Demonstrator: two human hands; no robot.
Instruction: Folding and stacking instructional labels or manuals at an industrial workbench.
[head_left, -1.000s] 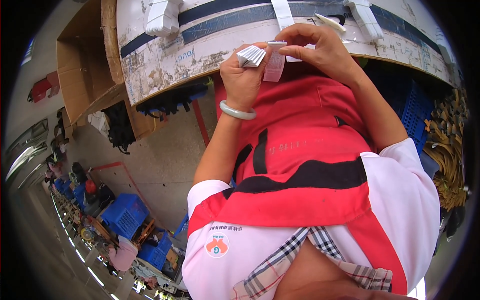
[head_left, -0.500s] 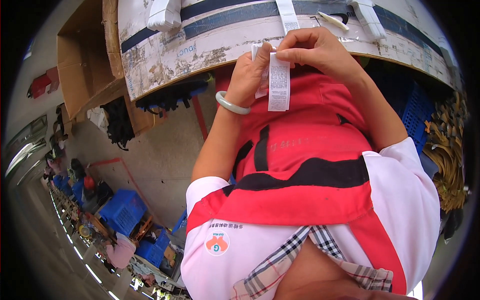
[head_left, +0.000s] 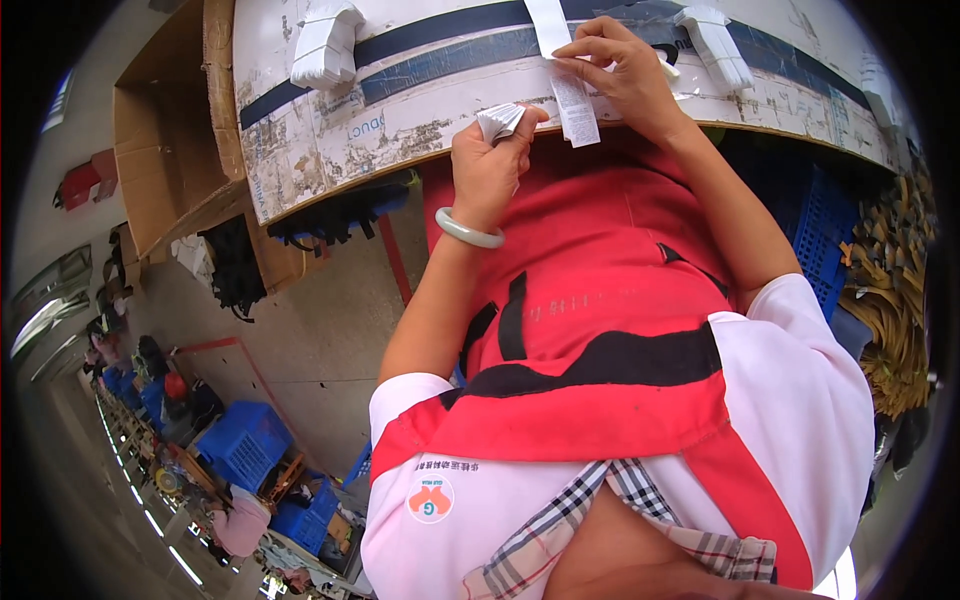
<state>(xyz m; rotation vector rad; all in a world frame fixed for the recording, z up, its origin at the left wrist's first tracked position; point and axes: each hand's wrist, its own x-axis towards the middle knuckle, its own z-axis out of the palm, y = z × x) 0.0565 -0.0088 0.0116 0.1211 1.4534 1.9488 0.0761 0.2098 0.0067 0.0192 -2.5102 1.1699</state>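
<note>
My left hand [head_left: 487, 168], with a pale bangle at its wrist, is closed around a fanned stack of folded white labels [head_left: 502, 121] in front of the table's near edge. To its right, my right hand [head_left: 632, 85] pinches a long white label strip [head_left: 574, 108] between thumb and fingertips. The strip comes from the far side of the table, and its printed end hangs down past the edge. A small gap separates the stack from the strip. Partly behind my right hand lies a pale, slim object [head_left: 671, 72], its kind unclear.
Two bundles of white labels, a left one [head_left: 326, 48] and a right one [head_left: 716, 46], lie on the worn white tabletop [head_left: 300, 150] with dark blue bands. An open cardboard box [head_left: 175, 150] stands at its left. Blue crates [head_left: 822, 235] and tan strips [head_left: 890, 310] are at right.
My hands have moved apart. The left went slightly down and left with the stack; the right moved up to the strip over the table. The printed label piece now hangs away from the left hand.
</note>
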